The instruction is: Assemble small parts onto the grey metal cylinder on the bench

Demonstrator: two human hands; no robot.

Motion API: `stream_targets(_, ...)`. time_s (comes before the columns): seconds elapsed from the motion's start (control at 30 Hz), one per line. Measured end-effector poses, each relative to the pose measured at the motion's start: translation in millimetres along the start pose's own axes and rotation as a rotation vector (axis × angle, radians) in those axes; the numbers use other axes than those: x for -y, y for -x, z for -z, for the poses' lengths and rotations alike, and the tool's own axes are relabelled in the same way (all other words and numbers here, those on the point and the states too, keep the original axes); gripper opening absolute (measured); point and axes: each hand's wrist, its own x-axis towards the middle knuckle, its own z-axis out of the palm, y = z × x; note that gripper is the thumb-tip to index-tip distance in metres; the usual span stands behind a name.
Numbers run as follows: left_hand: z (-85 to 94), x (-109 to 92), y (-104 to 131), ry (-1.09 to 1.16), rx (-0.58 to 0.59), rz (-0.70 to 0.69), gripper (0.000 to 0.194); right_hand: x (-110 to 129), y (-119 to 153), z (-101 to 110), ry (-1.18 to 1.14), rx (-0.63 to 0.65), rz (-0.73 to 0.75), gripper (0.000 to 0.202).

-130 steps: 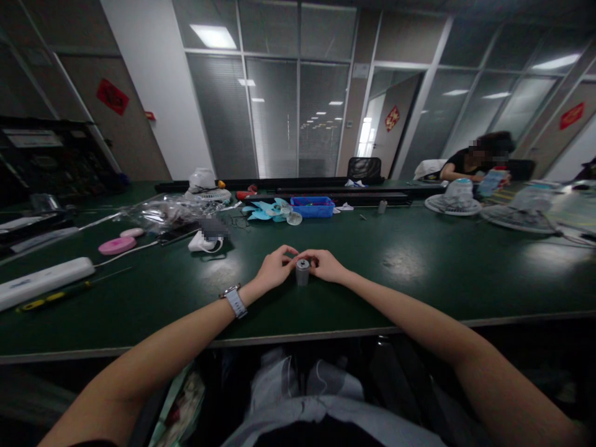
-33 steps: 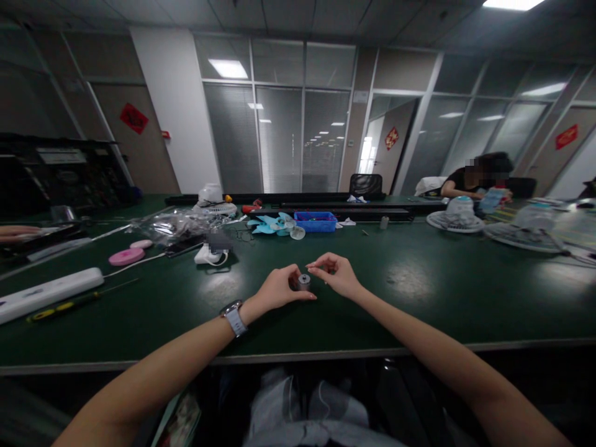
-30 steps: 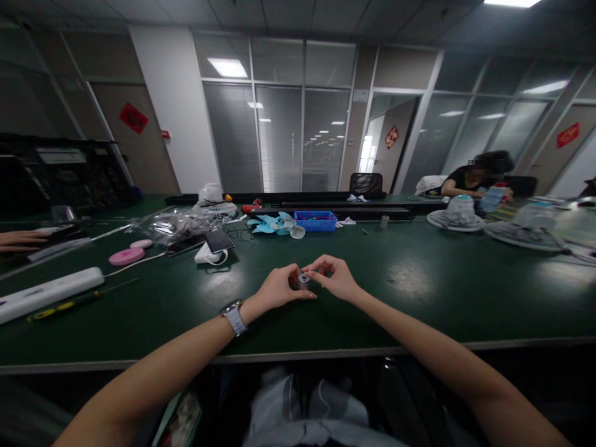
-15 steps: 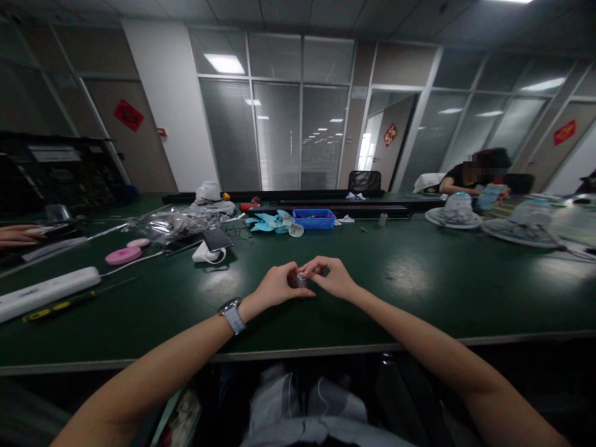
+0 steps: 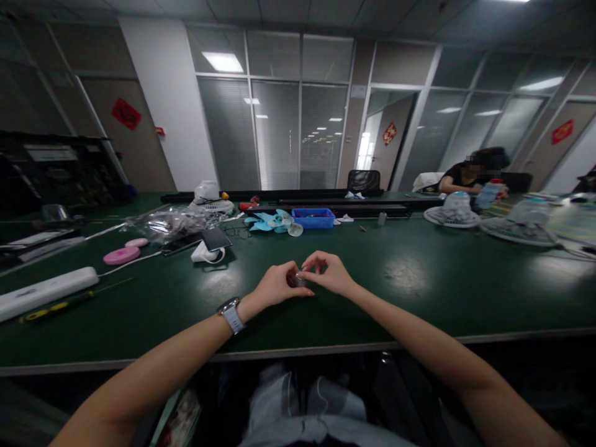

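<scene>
On the green table (image 5: 354, 310), near the middle, my left hand (image 5: 279, 283) is wrapped round a small metallic cylinder (image 5: 300, 281). A watch with a grey strap is on my left wrist. My right hand (image 5: 328, 273) is at the top of the cylinder, thumb and index finger pinched together there. Whether something small lies between those two fingertips cannot be made out. The other fingers of my right hand are curled and raised.
A blue basket (image 5: 313, 218), light-blue gloves (image 5: 270, 221) and a small grey cylinder (image 5: 382, 218) lie beyond my hands. To the left are a white charger (image 5: 205, 252), pink discs (image 5: 121, 255), a power strip (image 5: 51, 292) and a screwdriver (image 5: 58, 306). A person (image 5: 465, 177) sits at the back right.
My right hand's fingers have shifted slightly up and left over the cylinder. Another person's hand at the far left edge has gone out of view.
</scene>
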Motion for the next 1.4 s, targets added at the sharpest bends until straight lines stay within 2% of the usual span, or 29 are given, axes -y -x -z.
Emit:
stream_targets(0.23,0.1,-0.2,0.1,0.011,0.004,0.009,0.056,0.0,2.7,-0.4,-0.097,0.052,-0.002,0.028)
stream_targets(0.33,0.2,0.1,0.2,0.008,0.008,0.014,0.055,0.8,2.3,-2.0,-0.111,0.038,0.003,0.026)
stream_targets(0.47,0.0,0.1,0.2,0.013,0.005,0.03,0.056,-0.2,-1.0,-1.6,-0.126,-0.071,-0.007,0.028)
stream_targets(0.53,0.0,-0.4,0.5,0.03,0.007,0.039,0.056,-4.5,-3.1,1.6,-0.152,-0.149,-0.019,0.03)
stream_targets(0.6,-0.2,-1.1,1.0,0.062,0.012,0.04,0.054,-12.5,-4.1,6.8,-0.166,-0.175,-0.058,0.031)
stream_targets(0.67,-0.6,-1.5,1.4,0.083,0.009,0.033,0.053,-23.2,-3.4,12.5,-0.161,-0.108,-0.123,0.032)
stream_targets(0.77,-0.9,-1.9,1.6,0.078,0.0,0.028,0.053,-39.1,-0.4,18.8,-0.152,0.123,-0.225,0.035)
stream_targets(0.83,-0.5,-2.4,1.5,0.073,0.003,0.032,0.053,-46.0,1.0,20.8,-0.15,0.226,-0.284,0.038)
stream_targets(1.0,1.2,-4.6,1.7,0.075,0.012,0.049,0.053,-50.6,1.7,22.6,-0.085,0.269,-0.224,0.04)
stream_targets(1.1,0.9,-4.8,2.1,0.084,0.013,0.049,0.053,-52.7,2.5,21.8,-0.062,0.242,-0.213,0.039)
stream_targets(1.2,0.2,-4.4,2.3,0.085,-0.006,0.041,0.052,-50.4,2.1,19.5,-0.081,0.163,-0.195,0.041)
stream_targets(1.33,0.7,-5.0,2.3,0.079,0.004,0.037,0.052,-30.5,0.9,14.5,-0.175,-0.006,-0.105,0.043)
stream_targets(1.4,1.1,-5.1,2.0,0.066,0.007,0.035,0.053,-17.3,1.9,10.6,-0.224,-0.051,-0.073,0.043)
